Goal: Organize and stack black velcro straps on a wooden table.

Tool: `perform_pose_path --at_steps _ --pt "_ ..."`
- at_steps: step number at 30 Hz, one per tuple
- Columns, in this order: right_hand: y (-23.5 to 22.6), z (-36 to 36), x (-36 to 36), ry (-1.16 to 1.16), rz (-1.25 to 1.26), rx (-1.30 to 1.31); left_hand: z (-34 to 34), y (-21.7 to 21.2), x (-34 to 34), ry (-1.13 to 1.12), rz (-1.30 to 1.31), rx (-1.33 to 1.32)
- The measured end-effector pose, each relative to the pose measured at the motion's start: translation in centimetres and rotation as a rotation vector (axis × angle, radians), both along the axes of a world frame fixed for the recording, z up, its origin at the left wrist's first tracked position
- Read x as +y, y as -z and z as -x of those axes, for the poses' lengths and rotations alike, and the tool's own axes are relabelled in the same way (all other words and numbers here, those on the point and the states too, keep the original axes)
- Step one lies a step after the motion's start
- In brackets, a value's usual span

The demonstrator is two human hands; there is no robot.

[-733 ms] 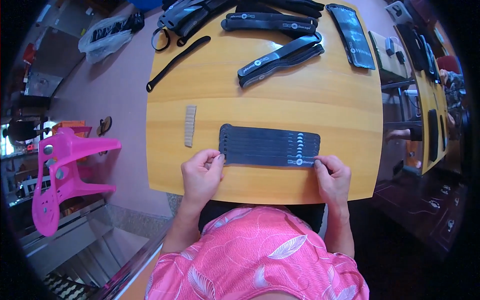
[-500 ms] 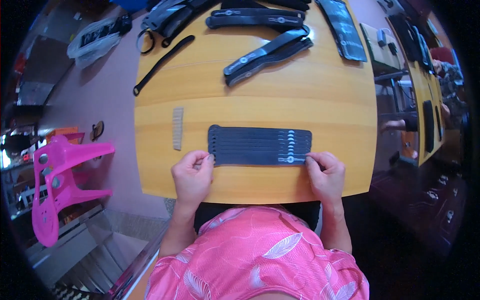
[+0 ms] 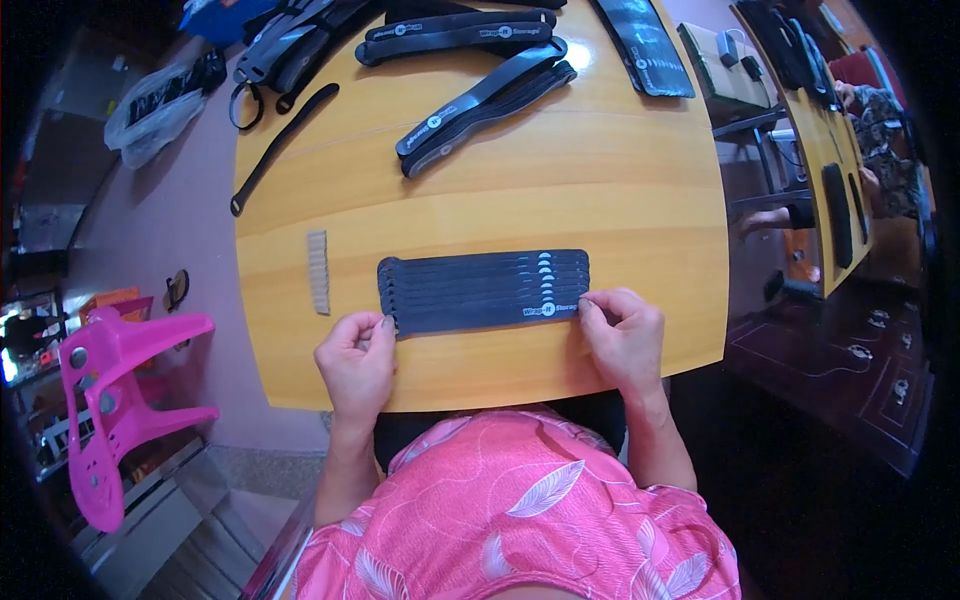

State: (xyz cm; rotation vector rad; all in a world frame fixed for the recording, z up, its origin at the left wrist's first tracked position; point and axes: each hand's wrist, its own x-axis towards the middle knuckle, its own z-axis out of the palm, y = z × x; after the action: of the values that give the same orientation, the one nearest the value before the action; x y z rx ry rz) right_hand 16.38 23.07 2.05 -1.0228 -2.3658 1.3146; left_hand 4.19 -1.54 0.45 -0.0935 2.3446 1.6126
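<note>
Several flat black straps [image 3: 465, 285] with white print near their right ends lie overlapped in a fanned row near the table's front edge. At the row's lower left corner, my left hand [image 3: 357, 362] is closed in a pinch on the end of the nearest strap. My right hand [image 3: 624, 338] pinches that same strap's other end, thumb against fingers. A short tan corrugated strip [image 3: 318, 272] lies on the wood to the left of the row.
Across the wooden table [image 3: 470, 210] lie a folded strap bundle [image 3: 480, 108], a single loose strap [image 3: 285, 148] and more black straps [image 3: 455, 35]. A plastic-wrapped pack [image 3: 648, 55] sits far right. To the left are a pink stool [image 3: 130, 400] and a bagged pack [image 3: 165, 108] on the floor.
The whole view has shifted, so the table and straps sit further left in the picture. Both hands keep their pinch on the nearest strap's ends.
</note>
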Motion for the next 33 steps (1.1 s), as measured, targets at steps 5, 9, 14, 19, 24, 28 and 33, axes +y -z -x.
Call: perform_pose_path --at_steps 5,9,14,19,24,28,33 --pt "0.0 0.0 -0.1 0.003 -0.005 -0.001 0.0 0.6 -0.1 -0.001 0.004 0.025" --pt "0.1 0.1 -0.2 -0.005 -0.047 0.002 -0.1 0.1 0.1 -0.007 -0.016 0.004" --pt "0.0 0.1 -0.4 -0.004 -0.087 0.021 -0.1 0.0 0.0 -0.001 -0.011 -0.005" --pt "0.2 0.1 -0.5 0.0 -0.116 0.047 -0.1 0.6 -0.1 0.003 0.037 0.056" --pt "0.2 -0.1 -0.5 -0.036 -0.106 0.008 -0.2 0.9 -0.2 0.002 0.089 0.082" --pt "0.3 -0.2 -0.5 -0.033 -0.127 -0.002 -0.2 0.9 -0.1 0.006 0.08 0.085" --pt "0.3 -0.2 -0.5 -0.031 -0.153 0.008 -0.2 1.0 -0.1 0.022 0.085 0.088"
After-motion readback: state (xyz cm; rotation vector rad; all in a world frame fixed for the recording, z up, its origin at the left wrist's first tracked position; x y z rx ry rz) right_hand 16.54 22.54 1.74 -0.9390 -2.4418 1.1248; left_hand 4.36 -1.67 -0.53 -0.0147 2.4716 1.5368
